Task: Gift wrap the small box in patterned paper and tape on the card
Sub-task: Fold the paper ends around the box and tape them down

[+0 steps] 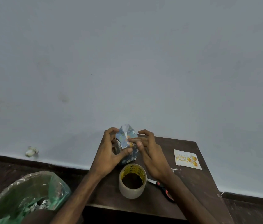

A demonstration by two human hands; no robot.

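A small box wrapped in blue patterned paper (126, 139) stands on the dark wooden table (192, 183), with a loose paper flap pointing up at its top. My left hand (109, 152) grips its left side, thumb across the front. My right hand (150, 152) is at its right side, fingertips pinching the paper fold at the front. A white "Happy Birthday" card (187, 159) with gold balloons lies flat to the right. A big roll of clear tape (132, 181) stands just in front of the box.
Scissors with orange-and-black handles (163, 189) lie partly under my right forearm. A bin lined with a green bag (29, 196) holding paper scraps stands left of the table. A crumpled paper ball (31, 151) lies on the floor by the wall.
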